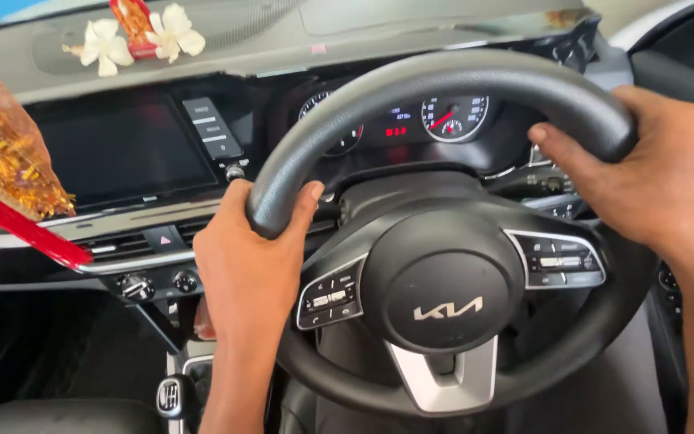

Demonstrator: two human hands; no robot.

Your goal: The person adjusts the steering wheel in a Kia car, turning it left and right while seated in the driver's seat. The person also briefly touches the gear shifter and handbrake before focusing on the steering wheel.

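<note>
both hands are on a black steering wheel (443, 88) inside a car. the left hand (246, 261) grips the left side of the rim, with the thumb curled over the top of it. the right hand (656, 173) grips the upper right part of the rim, and its thumb lies along the inside edge. both hands are closed tight around the wheel.

the wheel fills the middle of the view and sits right in front of the person. it looks turned a little, since its round middle pad (443, 293) is tilted. small buttons (331, 296) sit on each side of that pad.

behind the wheel are round dials (453, 116) with red needles. to the left is a dark screen (126, 153), and under it are air vents (118, 245) and two little knobs (136, 287). a gear stick (172, 397) is low down, near the left arm.

on top of the dashboard (283, 36) lie white flowers (106, 47). a gold and red hanging thing (6, 153) is at the far left, very close to the camera and blurry.
</note>
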